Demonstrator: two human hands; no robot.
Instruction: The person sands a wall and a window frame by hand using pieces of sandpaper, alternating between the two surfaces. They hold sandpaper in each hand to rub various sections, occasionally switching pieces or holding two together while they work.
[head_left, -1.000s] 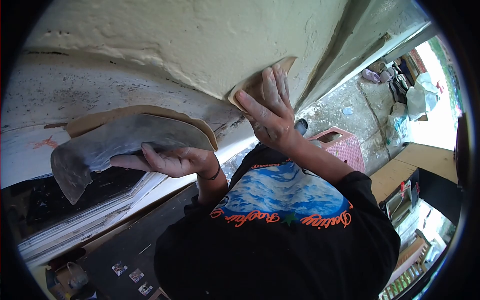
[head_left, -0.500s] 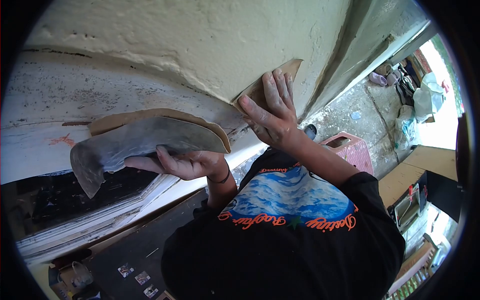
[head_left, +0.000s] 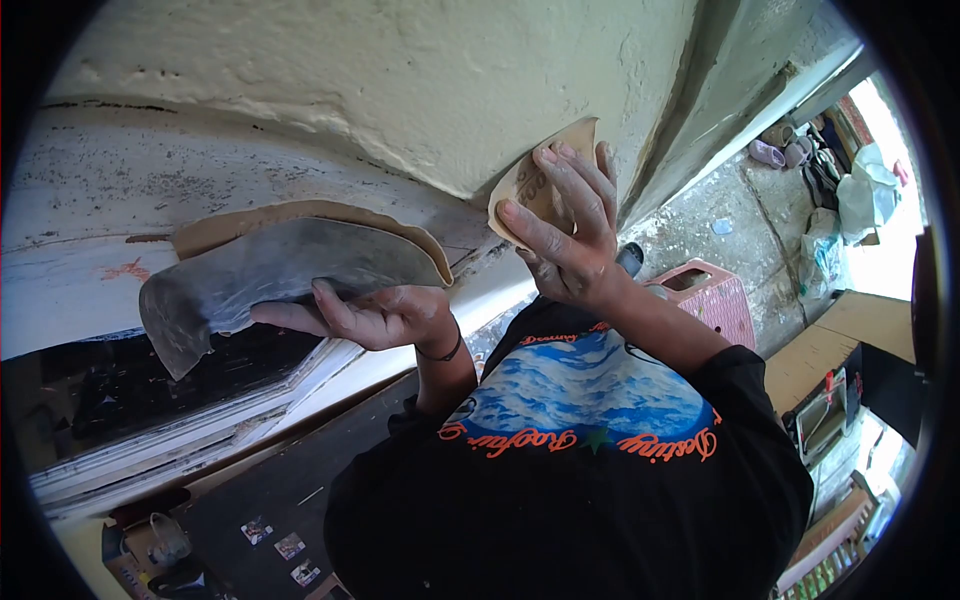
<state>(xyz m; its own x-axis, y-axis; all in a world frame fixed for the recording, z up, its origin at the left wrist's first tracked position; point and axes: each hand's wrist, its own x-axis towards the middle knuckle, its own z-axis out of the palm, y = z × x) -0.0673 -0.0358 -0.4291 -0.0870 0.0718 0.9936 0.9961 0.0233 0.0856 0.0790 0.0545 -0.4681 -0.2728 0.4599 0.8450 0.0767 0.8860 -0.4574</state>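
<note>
My left hand (head_left: 385, 315), palm up, grips a large curved sheet of worn grey sandpaper (head_left: 290, 262) below the white ledge. A brown-backed sheet (head_left: 235, 222) shows behind its upper edge. My right hand (head_left: 570, 215), dusty with pale powder, holds a smaller folded piece of sandpaper (head_left: 515, 195) at the cream wall (head_left: 400, 90). Printed marks show on its brown back, and my fingers lie spread over it. Whether the piece touches the wall is hard to tell.
A pink plastic stool (head_left: 715, 305) stands on the concrete floor below my right arm. Shoes (head_left: 795, 152) and plastic bags (head_left: 865, 195) lie at the upper right. A dark tabletop (head_left: 250, 500) with small pictures is at lower left; cardboard (head_left: 825, 335) is at right.
My right hand has shifted slightly right, and its sandpaper is turned so that more of the printed back shows. My left hand and its sheet have hardly moved.
</note>
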